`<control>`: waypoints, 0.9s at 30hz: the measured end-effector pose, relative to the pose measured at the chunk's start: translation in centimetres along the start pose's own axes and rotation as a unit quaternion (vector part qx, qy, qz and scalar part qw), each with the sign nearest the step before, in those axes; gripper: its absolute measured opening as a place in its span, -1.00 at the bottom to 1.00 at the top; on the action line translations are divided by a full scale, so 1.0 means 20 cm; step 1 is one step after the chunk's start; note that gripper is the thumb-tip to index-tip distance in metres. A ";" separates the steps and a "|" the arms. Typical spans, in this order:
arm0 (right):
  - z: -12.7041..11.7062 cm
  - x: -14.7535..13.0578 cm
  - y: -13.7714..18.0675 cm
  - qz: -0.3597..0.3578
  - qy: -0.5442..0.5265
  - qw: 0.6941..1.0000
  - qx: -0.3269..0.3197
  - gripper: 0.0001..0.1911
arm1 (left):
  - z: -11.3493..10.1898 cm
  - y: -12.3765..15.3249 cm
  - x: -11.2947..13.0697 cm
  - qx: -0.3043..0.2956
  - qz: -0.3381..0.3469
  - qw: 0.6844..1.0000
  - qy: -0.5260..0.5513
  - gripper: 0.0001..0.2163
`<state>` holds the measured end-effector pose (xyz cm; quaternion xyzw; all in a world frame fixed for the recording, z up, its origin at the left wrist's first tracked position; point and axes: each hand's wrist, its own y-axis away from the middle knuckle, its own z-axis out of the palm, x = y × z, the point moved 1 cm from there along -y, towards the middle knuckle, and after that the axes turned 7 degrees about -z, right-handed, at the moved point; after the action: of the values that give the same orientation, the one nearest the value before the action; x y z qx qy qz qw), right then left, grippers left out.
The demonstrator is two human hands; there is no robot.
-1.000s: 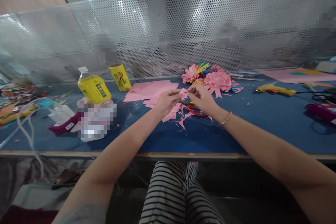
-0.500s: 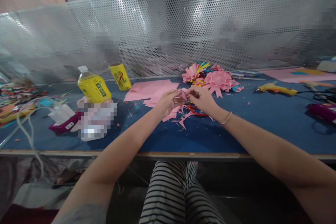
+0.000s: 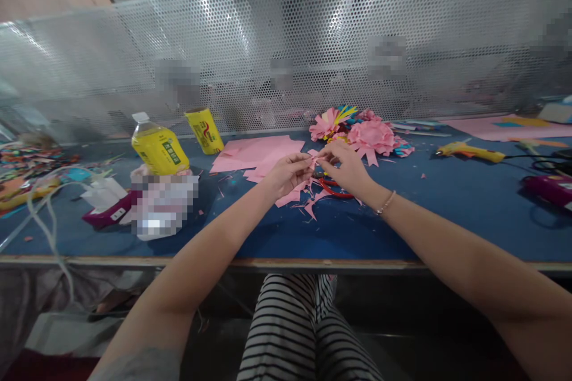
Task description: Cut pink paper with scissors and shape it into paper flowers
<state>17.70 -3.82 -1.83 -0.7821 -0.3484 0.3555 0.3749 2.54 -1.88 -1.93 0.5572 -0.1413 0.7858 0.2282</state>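
Note:
Between my two hands is a small piece of pink paper [image 3: 313, 158], partly hidden by the fingers. My left hand [image 3: 290, 176] pinches it from the left, fingers curled together. From the right, my right hand [image 3: 343, 163] grips it with thumb and fingertips; a beaded bracelet circles that wrist. Under the hands lie red-handled scissors [image 3: 333, 189], partly covered, and pink paper scraps [image 3: 310, 208]. Just behind are pink paper flowers [image 3: 373, 134] with yellow and blue strips. Flat pink sheets [image 3: 254, 153] spread out to the left.
A yellow bottle [image 3: 161, 149] and a yellow can [image 3: 204, 131] stand back left, near a purple power strip [image 3: 111, 214] with white cables. On the right lie a yellow glue gun [image 3: 473, 152] and a purple box [image 3: 549, 190]. Perforated metal panel [image 3: 250, 41] closes the table's back.
The fingers have shifted slightly on the pink paper, and the right hand is tilted a little higher. Everything else on the table stays where it was.

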 end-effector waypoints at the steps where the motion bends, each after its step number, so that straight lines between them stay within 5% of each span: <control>1: 0.00 0.00 0.00 0.022 -0.016 1.000 0.011 -0.99 | 0.00 0.01 0.00 -0.002 0.007 1.000 0.006 -0.94; 12: 0.03 -0.02 0.00 0.162 -0.206 0.965 0.005 -0.86 | 0.03 0.02 0.01 -0.013 0.026 1.000 0.005 -0.94; 27: 0.03 -0.04 -0.01 0.178 -0.248 0.952 -0.002 -0.88 | 0.02 0.02 0.01 -0.004 0.024 1.000 0.005 -0.95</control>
<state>16.80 -4.24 -1.78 -0.7194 -0.2859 0.5986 0.2058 2.67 -2.34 -1.66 0.5490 -0.1565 0.7931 0.2126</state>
